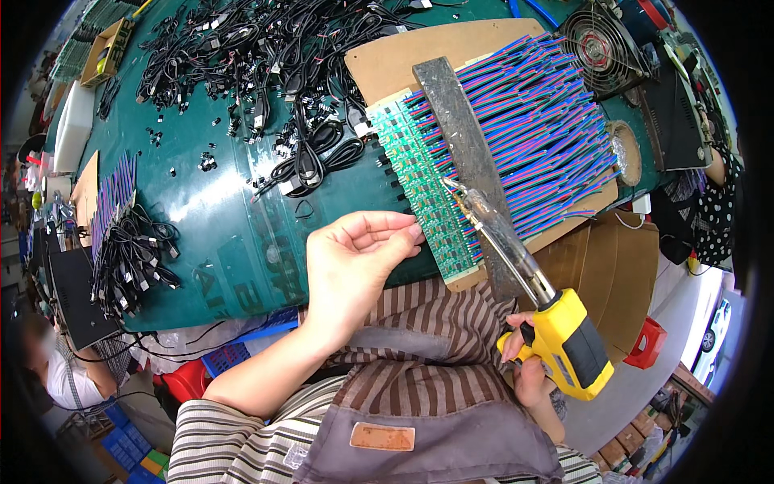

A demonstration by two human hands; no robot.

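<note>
My left hand (355, 262) is closed in a pinch at the near left edge of a green circuit board panel (431, 214). Whatever its fingertips hold, if anything, is too small to make out. In my right hand (524, 367) is a yellow and black soldering gun (571, 339), its tip over the wire side of the panel. Many blue, red and black wires (532, 121) fan out rightward from the boards. Across them lies a dark metal bar (463, 121). Beneath is a brown board (427, 44). Small black parts line the panel's left edge.
Black cables (282, 48) with plugs heap at the back of the green table mat (218, 250). Small loose connectors (208, 161) are scattered nearby. Another cable bundle (133, 258) lies left. A round fan (601, 44) stands back right. Another person (68, 363) sits left.
</note>
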